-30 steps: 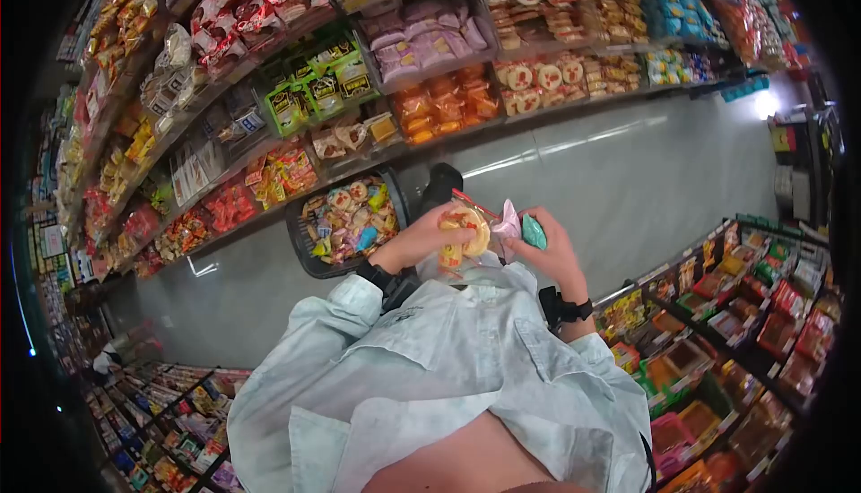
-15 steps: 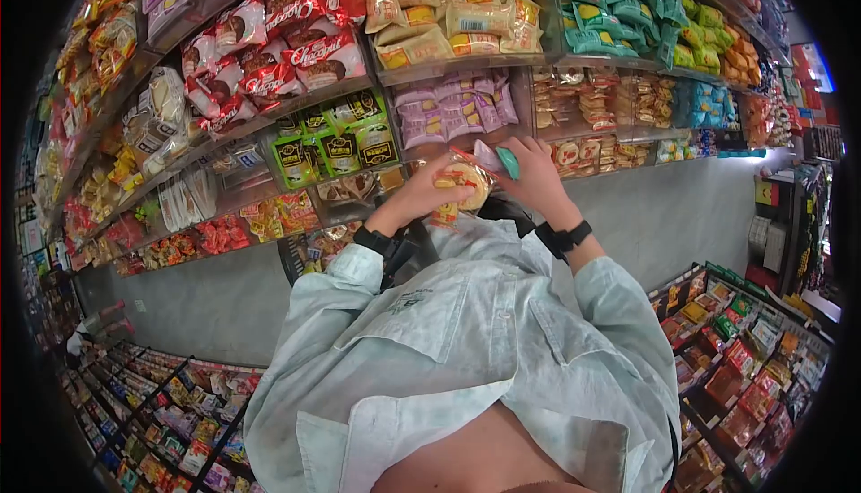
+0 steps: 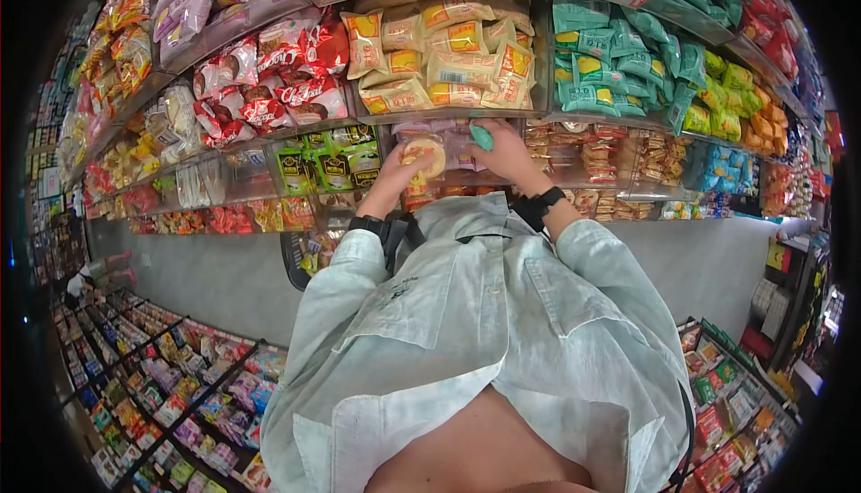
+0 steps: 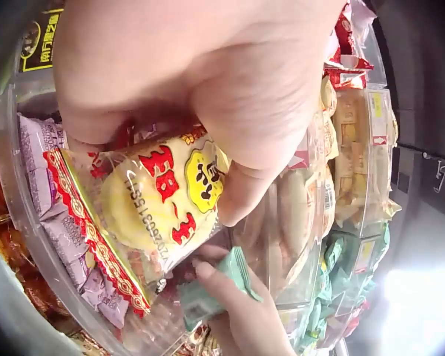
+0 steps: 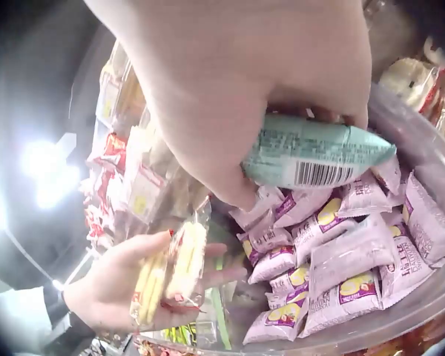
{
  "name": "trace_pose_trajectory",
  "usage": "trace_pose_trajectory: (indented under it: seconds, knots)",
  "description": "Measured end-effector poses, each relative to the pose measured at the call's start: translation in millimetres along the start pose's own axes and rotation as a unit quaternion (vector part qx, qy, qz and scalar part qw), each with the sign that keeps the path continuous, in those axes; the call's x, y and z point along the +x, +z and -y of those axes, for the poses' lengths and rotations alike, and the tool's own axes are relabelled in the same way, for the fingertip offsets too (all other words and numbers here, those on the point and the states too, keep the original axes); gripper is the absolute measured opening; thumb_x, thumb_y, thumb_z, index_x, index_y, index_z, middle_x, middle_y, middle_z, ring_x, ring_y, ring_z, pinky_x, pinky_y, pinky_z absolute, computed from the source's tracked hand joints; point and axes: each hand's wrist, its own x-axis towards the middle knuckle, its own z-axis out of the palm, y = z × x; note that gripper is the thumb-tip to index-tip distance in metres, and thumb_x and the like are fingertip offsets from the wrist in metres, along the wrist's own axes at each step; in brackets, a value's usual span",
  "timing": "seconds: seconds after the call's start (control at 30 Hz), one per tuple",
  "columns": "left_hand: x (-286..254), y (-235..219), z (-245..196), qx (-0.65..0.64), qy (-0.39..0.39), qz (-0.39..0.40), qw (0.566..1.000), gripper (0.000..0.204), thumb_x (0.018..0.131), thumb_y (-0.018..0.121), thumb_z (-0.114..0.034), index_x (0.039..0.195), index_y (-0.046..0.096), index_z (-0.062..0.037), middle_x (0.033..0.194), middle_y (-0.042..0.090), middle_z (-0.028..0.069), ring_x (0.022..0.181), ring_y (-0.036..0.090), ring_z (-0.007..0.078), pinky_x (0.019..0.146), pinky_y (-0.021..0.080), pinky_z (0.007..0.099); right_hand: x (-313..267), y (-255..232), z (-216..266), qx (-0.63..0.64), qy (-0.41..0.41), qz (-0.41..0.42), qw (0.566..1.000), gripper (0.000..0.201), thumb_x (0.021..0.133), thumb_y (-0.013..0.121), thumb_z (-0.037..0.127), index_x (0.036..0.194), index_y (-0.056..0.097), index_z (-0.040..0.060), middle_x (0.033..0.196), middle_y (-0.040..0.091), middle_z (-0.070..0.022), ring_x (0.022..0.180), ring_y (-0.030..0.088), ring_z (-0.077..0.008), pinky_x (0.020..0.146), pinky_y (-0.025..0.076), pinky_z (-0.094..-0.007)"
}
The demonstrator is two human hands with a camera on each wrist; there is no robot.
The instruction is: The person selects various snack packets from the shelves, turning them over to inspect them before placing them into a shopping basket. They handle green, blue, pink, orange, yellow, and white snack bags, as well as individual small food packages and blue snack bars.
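My left hand (image 3: 395,175) grips clear packets of pale round biscuits (image 4: 163,200) with red and yellow print. Two such biscuit packets (image 5: 187,259) show in the right wrist view, seen edge-on against the palm. A green snack packet (image 5: 319,152) with a barcode is held between the thumb and fingers of my right hand (image 3: 507,152). That hand hangs over a clear shelf bin of purple snack packets (image 5: 348,259). One purple packet lies face down on top of the others there.
Bins of cream packets (image 3: 448,54), green packets (image 3: 619,54) and red chocolate pie packets (image 3: 269,90) rise above the hands. Black-and-green packets (image 3: 327,161) fill the bin to the left. Below the shelf, a dark basket (image 3: 294,260) stands partly hidden on the floor.
Both hands have moved forward from above the floor to the purple packets' bin, and the view has come closer to the shelves. The lilac packet no longer shows in my right hand.
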Motion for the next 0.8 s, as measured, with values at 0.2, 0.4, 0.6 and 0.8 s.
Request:
trace_pose_trajectory:
  seconds: [0.2,0.4,0.6,0.8]
  knots:
    - [-19.3,4.3,-1.9,-0.046,-0.033,-0.041,0.998,0.046,0.094,0.075,-0.016,0.132,0.056,-0.0009,0.124,0.067,0.0070,0.110,0.064,0.0155,0.096,0.051,0.0302,-28.8,-27.7,-8.9,0.211,0.092,0.040,0.972,0.072,0.078,0.079,0.015,0.138,0.044,-0.0005,0.129,0.057,-0.0180,0.122,0.057,-0.0309,0.101,0.047,-0.0391]
    - [-37.3,-20.7,8.9,0.003,-0.007,-0.034,0.999,0.046,0.094,0.076,-0.019,0.132,0.057,-0.0013,0.121,0.068,0.0065,0.109,0.065,0.0147,0.096,0.051,0.0296,-33.3,-7.4,-16.7,0.245,0.159,0.099,0.951,0.076,0.080,0.074,0.008,0.144,0.035,0.0003,0.131,0.055,-0.0169,0.119,0.057,-0.0278,0.101,0.047,-0.0361]
    - [-52.0,-48.5,8.2,-0.048,0.003,-0.017,0.999,0.050,0.094,0.075,-0.019,0.135,0.054,-0.0002,0.123,0.067,0.0073,0.110,0.064,0.0147,0.096,0.051,0.0290,-27.5,11.3,-1.7,0.306,0.173,0.169,0.921,0.057,0.086,0.066,0.011,0.139,0.048,0.0004,0.126,0.060,-0.0131,0.113,0.060,-0.0215,0.097,0.050,-0.0333]
    - [-49.4,-57.5,30.6,-0.092,-0.016,0.060,0.994,0.047,0.094,0.075,-0.017,0.134,0.056,-0.0029,0.123,0.066,0.0046,0.111,0.064,0.0133,0.096,0.051,0.0289,-59.9,27.9,32.3,0.367,0.246,0.156,0.884,0.054,0.088,0.057,0.007,0.141,0.050,0.0032,0.115,0.061,-0.0054,0.103,0.060,-0.0169,0.091,0.050,-0.0313]
